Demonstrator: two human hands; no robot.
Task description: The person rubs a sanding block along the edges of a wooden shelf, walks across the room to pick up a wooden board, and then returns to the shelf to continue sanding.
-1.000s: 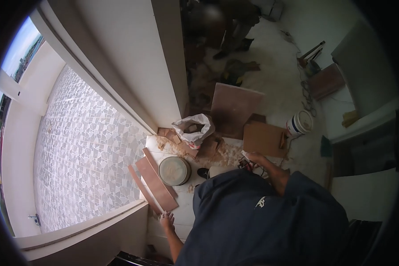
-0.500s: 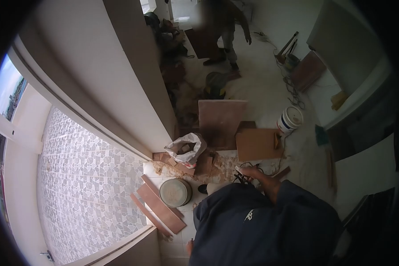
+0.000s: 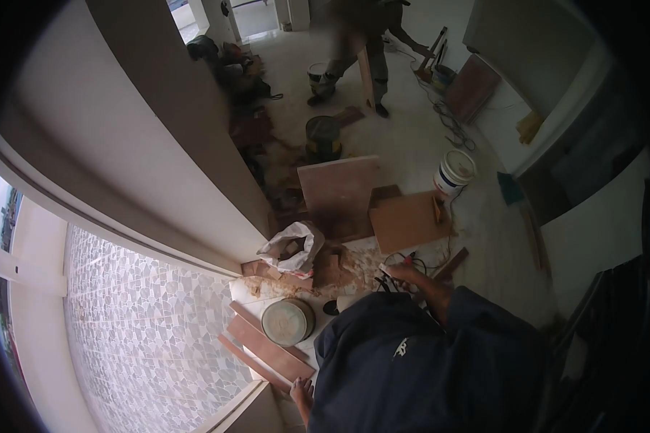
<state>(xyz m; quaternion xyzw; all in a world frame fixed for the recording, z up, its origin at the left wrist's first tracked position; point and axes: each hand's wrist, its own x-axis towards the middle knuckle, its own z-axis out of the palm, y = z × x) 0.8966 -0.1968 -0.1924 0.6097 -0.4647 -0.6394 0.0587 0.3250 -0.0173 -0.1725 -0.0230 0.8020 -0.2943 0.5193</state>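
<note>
My left hand (image 3: pixel 302 392) is low in the view, its fingers apart beside the lower ends of a reddish board (image 3: pixel 273 350) and a narrow strip (image 3: pixel 251 361); contact is unclear. Right of centre, my right hand (image 3: pixel 400 271) is closed round a small pale thing that I cannot make out. Dark cables (image 3: pixel 419 265) lie around it, and wood shavings (image 3: pixel 361 265) are scattered to its left. Between my hands stands a round lidded bucket (image 3: pixel 284 322). Above the bucket, a white sack (image 3: pixel 312 254) holds brown scraps.
Ahead are an upright reddish panel (image 3: pixel 336 189), a brown board (image 3: pixel 409 222) and a white bucket (image 3: pixel 458 169). A person (image 3: pixel 374 32) stands farther back beside an upright board (image 3: pixel 367 78). A wall (image 3: pixel 173 137) and a doorway onto patterned tiles (image 3: pixel 144 310) are left.
My left hand has come further into view, near the board ends. The view has shifted. The other person has bent and reached an arm towards the long tools on the right; their board has turned edge-on.
</note>
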